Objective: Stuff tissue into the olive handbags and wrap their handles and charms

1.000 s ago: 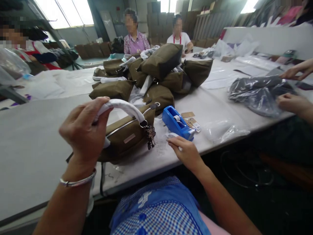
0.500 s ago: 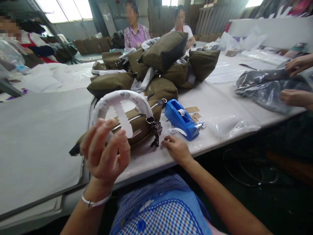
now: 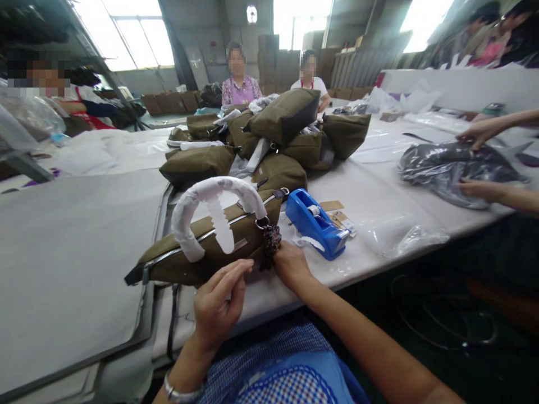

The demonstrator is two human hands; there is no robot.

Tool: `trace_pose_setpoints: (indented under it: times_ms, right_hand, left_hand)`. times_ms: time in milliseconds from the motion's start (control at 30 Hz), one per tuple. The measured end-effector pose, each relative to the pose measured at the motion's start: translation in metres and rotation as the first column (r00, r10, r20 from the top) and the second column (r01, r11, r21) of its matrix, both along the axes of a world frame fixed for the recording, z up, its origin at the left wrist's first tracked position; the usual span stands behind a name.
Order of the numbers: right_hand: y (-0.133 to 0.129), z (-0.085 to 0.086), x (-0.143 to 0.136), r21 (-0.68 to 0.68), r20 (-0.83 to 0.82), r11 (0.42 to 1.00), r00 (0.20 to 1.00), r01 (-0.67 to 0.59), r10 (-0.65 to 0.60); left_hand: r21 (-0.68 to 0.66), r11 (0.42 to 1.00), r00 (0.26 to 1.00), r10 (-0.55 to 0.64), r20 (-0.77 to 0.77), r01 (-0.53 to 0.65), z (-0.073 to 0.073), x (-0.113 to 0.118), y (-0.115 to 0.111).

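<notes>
An olive bag with a silver zip lies on the table in front of me. Its handle is wrapped in white paper and stands up in an arch, with a wavy-edged white strip hanging inside it. My left hand is at the bag's near side, fingers extended, holding nothing. A dark beaded charm hangs from the ring at the handle's right end. Against the charm is my right hand, fingers curled; what they grip is hidden. A blue tape dispenser sits right of the bag.
Several olive bags are piled behind. Tags and clear plastic lie right of the dispenser. At the right, another person's hands handle a plastic-wrapped bag. More people sit beyond the table. The table's front edge is close.
My left hand has moved down and right, away from the handle. My right hand has moved against the charm and its fingers have curled. The view has tilted up.
</notes>
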State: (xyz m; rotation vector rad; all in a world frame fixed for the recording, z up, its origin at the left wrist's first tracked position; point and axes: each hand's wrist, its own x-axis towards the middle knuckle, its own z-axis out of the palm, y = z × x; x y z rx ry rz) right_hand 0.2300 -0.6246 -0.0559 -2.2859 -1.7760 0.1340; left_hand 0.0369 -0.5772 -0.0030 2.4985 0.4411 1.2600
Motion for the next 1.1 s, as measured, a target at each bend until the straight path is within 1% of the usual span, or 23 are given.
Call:
trace_pose_setpoints:
  times_ms: [133,200,267,400,500,567,633,667,733,767,800,833,867,900,967,1000,1033,1067,1100]
  right_hand:
    - [-0.004,-0.003,0.000,0.102,-0.015,0.995,1.000,0.003,-0.001]
    - [-0.012,-0.005,0.004,0.176,-0.030,0.984,0.999,-0.024,0.030]
    - [-0.022,-0.008,0.009,0.272,-0.052,0.961,0.997,-0.048,0.064]
    - [-0.037,-0.019,0.019,0.480,-0.094,0.875,0.987,-0.070,0.131]
    - [-0.043,-0.020,0.015,0.595,-0.095,0.797,0.975,-0.104,0.198]
    - [-0.048,-0.011,0.002,0.663,-0.094,0.737,0.961,-0.135,0.260]
    - [-0.055,0.007,-0.017,0.734,-0.116,0.656,0.919,-0.176,0.377]
    - [-0.060,0.018,-0.027,0.769,-0.133,0.608,0.881,-0.197,0.455]
    - [-0.069,0.042,-0.043,0.817,-0.191,0.535,0.774,-0.216,0.604]
    - [-0.073,0.053,-0.047,0.832,-0.236,0.518,0.721,-0.196,0.651]
    - [-0.076,0.062,-0.049,0.840,-0.297,0.520,0.674,-0.152,0.677]
    - [-0.079,0.069,-0.048,0.842,-0.367,0.533,0.637,-0.081,0.678]
    - [-0.081,0.073,-0.044,0.834,-0.441,0.551,0.612,0.009,0.657]
    - [-0.083,0.076,-0.037,0.818,-0.510,0.564,0.599,0.115,0.617]
    - [-0.085,0.076,-0.021,0.764,-0.617,0.562,0.613,0.317,0.494]
    - [-0.086,0.074,-0.012,0.731,-0.650,0.565,0.640,0.382,0.409]
    - [-0.087,0.071,-0.005,0.706,-0.658,0.573,0.685,0.416,0.314]
    - [-0.088,0.069,0.001,0.701,-0.624,0.580,0.750,0.415,0.217]
    - [-0.089,0.066,0.005,0.719,-0.549,0.580,0.825,0.384,0.135]
  left_hand:
    - [-0.044,0.999,1.000,0.016,0.017,-0.015,-0.003,-0.004,0.003]
    - [-0.081,0.996,1.000,0.027,0.010,-0.026,-0.004,-0.006,0.004]
    - [-0.134,0.990,0.999,0.038,-0.008,-0.039,-0.007,-0.007,0.004]
    - [-0.274,0.961,0.999,0.032,-0.033,-0.040,-0.014,-0.002,0.003]
    - [-0.361,0.933,0.999,-0.024,-0.031,0.011,-0.015,0.008,0.002]
    - [-0.412,0.909,0.996,-0.082,-0.031,0.062,-0.013,0.013,0.002]
    - [-0.488,0.862,0.982,-0.182,-0.048,0.135,-0.007,0.017,0.001]
    - [-0.537,0.824,0.966,-0.251,-0.061,0.180,-0.004,0.018,0.000]
    - [-0.644,0.719,0.910,-0.406,-0.084,0.262,0.003,0.018,-0.003]
    - [-0.690,0.664,0.879,-0.470,-0.085,0.289,0.005,0.018,-0.004]
    - [-0.724,0.619,0.854,-0.514,-0.080,0.304,0.007,0.018,-0.006]
    - [-0.752,0.586,0.840,-0.536,-0.082,0.301,0.008,0.017,-0.008]
    - [-0.773,0.568,0.840,-0.536,-0.089,0.281,0.007,0.017,-0.009]
    - [-0.789,0.562,0.852,-0.515,-0.097,0.249,0.006,0.017,-0.009]
    - [-0.809,0.566,0.895,-0.429,-0.125,0.158,0.001,0.015,-0.008]
    - [-0.812,0.573,0.916,-0.375,-0.143,0.109,-0.002,0.015,-0.006]
    - [-0.804,0.591,0.932,-0.327,-0.160,0.069,-0.004,0.014,-0.004]
    - [-0.778,0.627,0.940,-0.289,-0.182,0.042,-0.004,0.014,-0.002]
    - [-0.733,0.679,0.941,-0.261,-0.214,0.022,-0.004,0.014,-0.001]
